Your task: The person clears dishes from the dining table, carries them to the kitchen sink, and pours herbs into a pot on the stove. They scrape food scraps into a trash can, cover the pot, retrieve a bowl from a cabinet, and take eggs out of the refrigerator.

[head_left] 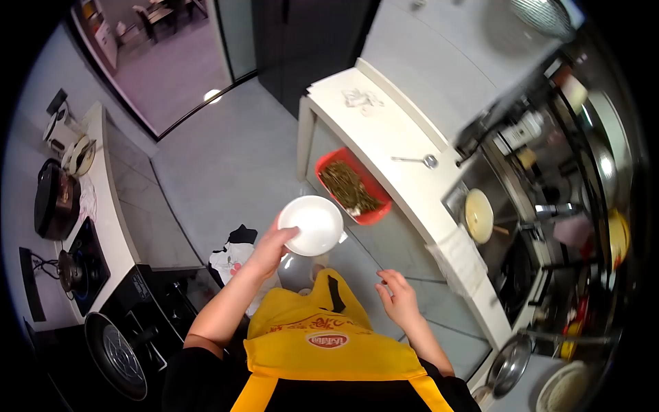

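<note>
My left hand (272, 248) grips a white bowl (317, 223) by its near-left rim, thumb over the edge. Nothing shows inside the bowl, which I see from above over the floor. To the right, my right hand (398, 296) hangs in the air, fingers apart and slightly bent, holding nothing. Beyond the bowl, partly under the white counter, a red basin (374, 220) holds a heap of long brownish-green stalks (348, 185). A ladle (419, 161) lies on the counter above it.
The white counter (405, 154) runs along my right, with a cream bowl (478, 216) and a steel bowl (511, 364) farther along. On the left are a stove (86, 268) and a frying pan (117, 356). A bag (233, 257) stands on the floor.
</note>
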Demonstrator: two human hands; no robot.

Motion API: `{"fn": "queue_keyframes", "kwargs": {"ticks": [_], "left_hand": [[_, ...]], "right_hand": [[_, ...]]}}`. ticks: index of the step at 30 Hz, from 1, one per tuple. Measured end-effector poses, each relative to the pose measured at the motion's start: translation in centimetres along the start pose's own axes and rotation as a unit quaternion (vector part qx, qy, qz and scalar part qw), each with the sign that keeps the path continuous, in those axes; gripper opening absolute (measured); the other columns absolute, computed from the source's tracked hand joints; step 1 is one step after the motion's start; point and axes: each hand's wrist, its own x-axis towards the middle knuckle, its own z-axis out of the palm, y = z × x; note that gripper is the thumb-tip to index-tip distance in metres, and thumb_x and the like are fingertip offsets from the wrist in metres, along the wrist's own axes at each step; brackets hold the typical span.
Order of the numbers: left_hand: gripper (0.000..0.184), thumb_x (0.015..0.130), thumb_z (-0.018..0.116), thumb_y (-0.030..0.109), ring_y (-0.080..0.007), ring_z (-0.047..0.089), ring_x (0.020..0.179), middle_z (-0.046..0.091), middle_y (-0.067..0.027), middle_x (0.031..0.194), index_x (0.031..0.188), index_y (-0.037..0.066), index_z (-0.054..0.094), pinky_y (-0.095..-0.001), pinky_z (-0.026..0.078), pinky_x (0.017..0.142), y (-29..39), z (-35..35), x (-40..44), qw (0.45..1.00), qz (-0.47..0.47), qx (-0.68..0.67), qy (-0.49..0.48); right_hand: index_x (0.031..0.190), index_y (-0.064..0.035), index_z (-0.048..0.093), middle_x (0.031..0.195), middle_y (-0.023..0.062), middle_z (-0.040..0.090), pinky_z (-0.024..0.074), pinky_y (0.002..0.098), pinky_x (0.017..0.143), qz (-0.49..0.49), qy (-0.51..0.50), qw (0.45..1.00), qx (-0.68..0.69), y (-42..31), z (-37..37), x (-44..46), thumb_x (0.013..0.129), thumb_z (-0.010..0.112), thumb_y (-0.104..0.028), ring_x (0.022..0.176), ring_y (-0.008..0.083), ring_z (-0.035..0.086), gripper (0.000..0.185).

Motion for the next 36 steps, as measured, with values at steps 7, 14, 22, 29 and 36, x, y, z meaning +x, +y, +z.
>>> {"fn": "queue_keyframes", "kwargs": {"ticks": [7, 14, 22, 29, 36], "left_hand": [[0.059, 0.087, 0.052, 0.024, -0.0194, 0.05, 0.115, 0.05, -0.011, 0.127, 0.141, 0.008, 0.033, -0.0346, 0.042, 0.095, 9.6, -7.7, 3.7, 0.981, 0.063, -0.027, 0.179], [0.057, 0.091, 0.051, 0.025, -0.0198, 0.05, 0.118, 0.047, -0.0096, 0.131, 0.141, 0.008, 0.032, -0.0346, 0.043, 0.096, 16.5, -17.1, 4.7, 0.936, 0.117, -0.089, 0.32], [0.057, 0.09, 0.049, 0.02, -0.018, 0.046, 0.121, 0.047, -0.0094, 0.131, 0.142, 0.008, 0.032, -0.0307, 0.041, 0.096, 25.5, -31.4, 12.2, 0.891, 0.211, -0.137, 0.378], [0.056, 0.089, 0.051, 0.019, -0.0202, 0.043, 0.123, 0.047, -0.0087, 0.132, 0.141, 0.006, 0.034, -0.0344, 0.032, 0.103, 36.8, -40.8, 22.3, 0.931, 0.2, -0.092, 0.292], [0.056, 0.089, 0.05, 0.018, -0.0235, 0.042, 0.125, 0.046, -0.0129, 0.133, 0.14, 0.001, 0.034, -0.0367, 0.032, 0.104, 46.1, -46.0, 36.9, 0.957, 0.184, -0.075, 0.21]], "right_hand": [[0.099, -0.0052, 0.066, 0.1, 0.0118, 0.064, 0.0512, 0.0376, 0.076, -0.112, -0.08, 0.99, -0.042, 1.6, 4.3, 20.5, 0.082, 0.066, -0.015, 0.09, 0.0319, 0.062, 0.019], [0.1, -0.0039, 0.066, 0.101, 0.0126, 0.065, 0.0508, 0.0385, 0.078, -0.349, -0.203, 0.915, -0.006, -9.7, 13.4, 43.8, 0.081, 0.067, -0.012, 0.091, 0.0323, 0.062, 0.02], [0.1, -0.0061, 0.064, 0.097, 0.0108, 0.064, 0.0506, 0.0398, 0.075, -0.477, -0.329, 0.815, -0.02, -20.6, 27.0, 59.8, 0.081, 0.067, -0.017, 0.088, 0.0312, 0.062, 0.023], [0.092, -0.0074, 0.065, 0.091, 0.0101, 0.063, 0.0507, 0.042, 0.073, -0.299, -0.192, 0.916, -0.188, -15.2, 26.0, 77.6, 0.085, 0.063, -0.027, 0.084, 0.0316, 0.061, 0.021], [0.103, -0.0081, 0.064, 0.112, 0.0091, 0.057, 0.0494, 0.0404, 0.082, -0.175, 0.001, 0.925, -0.338, -8.2, 22.6, 98.8, 0.083, 0.065, -0.026, 0.101, 0.0284, 0.057, 0.027]]}}
